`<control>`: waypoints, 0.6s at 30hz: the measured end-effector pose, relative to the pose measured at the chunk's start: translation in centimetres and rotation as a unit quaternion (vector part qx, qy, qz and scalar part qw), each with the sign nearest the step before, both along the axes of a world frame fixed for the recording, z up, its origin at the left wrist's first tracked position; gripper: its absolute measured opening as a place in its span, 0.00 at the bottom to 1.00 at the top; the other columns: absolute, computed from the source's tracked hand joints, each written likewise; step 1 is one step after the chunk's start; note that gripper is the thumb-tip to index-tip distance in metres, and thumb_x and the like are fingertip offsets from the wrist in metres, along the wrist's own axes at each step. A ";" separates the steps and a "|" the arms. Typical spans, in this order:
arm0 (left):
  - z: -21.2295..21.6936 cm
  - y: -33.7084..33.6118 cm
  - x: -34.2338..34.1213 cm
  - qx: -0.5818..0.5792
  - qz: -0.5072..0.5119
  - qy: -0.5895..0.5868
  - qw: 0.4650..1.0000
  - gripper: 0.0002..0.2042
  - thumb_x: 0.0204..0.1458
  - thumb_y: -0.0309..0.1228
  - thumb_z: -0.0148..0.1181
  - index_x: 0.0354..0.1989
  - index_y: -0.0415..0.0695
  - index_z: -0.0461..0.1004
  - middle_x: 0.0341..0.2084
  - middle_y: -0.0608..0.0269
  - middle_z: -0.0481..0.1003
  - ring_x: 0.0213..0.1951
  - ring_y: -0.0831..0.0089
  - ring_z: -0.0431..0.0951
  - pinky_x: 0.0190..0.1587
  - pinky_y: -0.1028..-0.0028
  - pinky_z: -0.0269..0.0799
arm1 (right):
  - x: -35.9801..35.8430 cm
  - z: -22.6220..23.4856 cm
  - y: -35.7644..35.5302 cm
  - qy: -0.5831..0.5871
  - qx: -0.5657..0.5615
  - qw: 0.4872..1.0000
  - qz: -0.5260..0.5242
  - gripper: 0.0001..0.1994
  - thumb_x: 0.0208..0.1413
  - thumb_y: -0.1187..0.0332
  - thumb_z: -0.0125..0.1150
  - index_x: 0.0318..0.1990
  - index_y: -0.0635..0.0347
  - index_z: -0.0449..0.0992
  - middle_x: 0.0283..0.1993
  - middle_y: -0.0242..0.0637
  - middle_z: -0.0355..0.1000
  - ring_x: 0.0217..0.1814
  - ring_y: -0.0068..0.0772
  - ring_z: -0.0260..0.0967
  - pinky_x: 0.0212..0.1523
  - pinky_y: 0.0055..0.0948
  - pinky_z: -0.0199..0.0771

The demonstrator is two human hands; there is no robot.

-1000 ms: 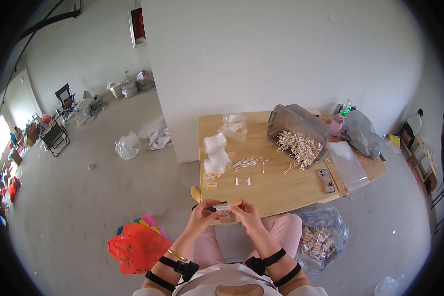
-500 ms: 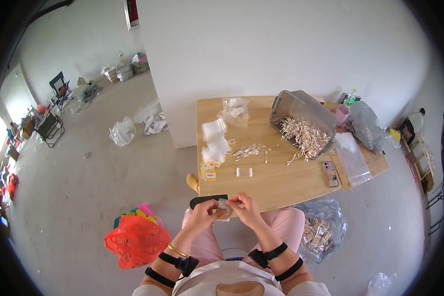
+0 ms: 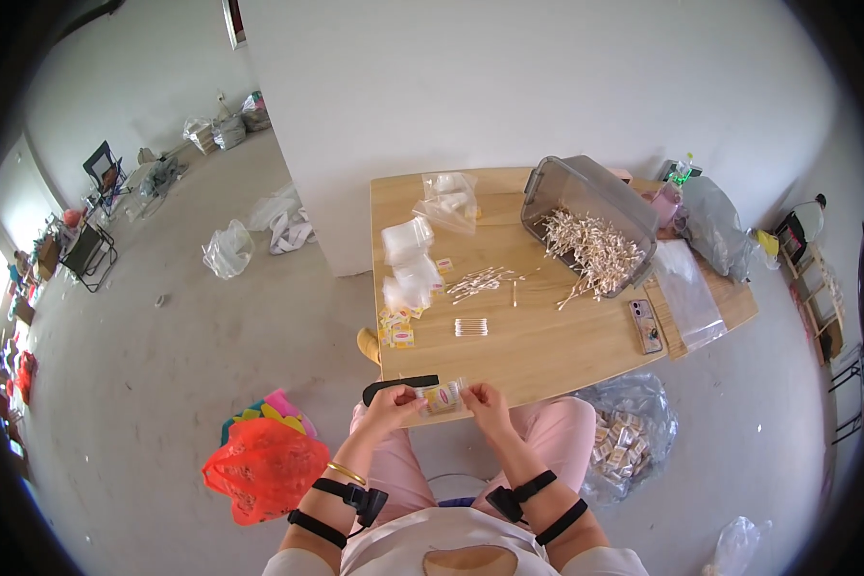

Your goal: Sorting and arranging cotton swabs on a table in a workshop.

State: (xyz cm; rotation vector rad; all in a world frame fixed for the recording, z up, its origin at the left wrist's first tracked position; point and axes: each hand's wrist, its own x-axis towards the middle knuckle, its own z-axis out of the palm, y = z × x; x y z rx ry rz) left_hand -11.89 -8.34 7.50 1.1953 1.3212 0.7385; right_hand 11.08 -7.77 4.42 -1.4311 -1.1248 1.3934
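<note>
Packet point(image 3: 443, 396), between left hand point(image 3: 395, 407) and right hand point(image 3: 490, 407)

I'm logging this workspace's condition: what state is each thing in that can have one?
left hand: closed on the small packet
right hand: closed on its other end
small packet: held between both hands
gray bin: tipped, open
cotton swabs: heaped loose, spilling from its mouth
swab row: lined up on the table
phone: lying flat
clear floor bag: open, holding packets
red bag: bulging
bottle: upright
</note>
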 end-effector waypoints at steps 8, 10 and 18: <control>-3.5 -1.0 0.6 -0.108 0.064 -0.119 0.985 0.11 0.56 0.40 0.67 0.38 0.46 0.80 0.28 0.75 0.77 0.33 0.85 0.74 0.37 0.81 0.68 | 0.7 -3.3 0.7 0.080 -0.054 0.995 0.018 0.09 0.61 0.68 0.63 0.40 0.67 0.77 0.33 0.33 0.77 0.35 0.23 0.74 0.39 0.21 0.74; -4.1 -1.3 0.4 -0.118 0.067 -0.127 0.983 0.11 0.57 0.40 0.67 0.38 0.46 0.79 0.29 0.74 0.77 0.34 0.85 0.74 0.38 0.81 0.68 | 0.6 -3.5 0.6 0.081 -0.074 0.994 0.026 0.09 0.62 0.68 0.63 0.40 0.68 0.76 0.33 0.34 0.77 0.36 0.23 0.75 0.40 0.22 0.75; -5.1 -1.7 -0.2 -0.138 0.061 -0.162 0.975 0.21 0.57 0.38 0.67 0.55 0.42 0.73 0.37 0.69 0.79 0.38 0.82 0.77 0.41 0.81 0.71 | 0.3 -3.3 0.4 0.095 -0.122 0.988 0.032 0.09 0.63 0.67 0.63 0.39 0.65 0.76 0.36 0.32 0.76 0.36 0.20 0.72 0.39 0.21 0.72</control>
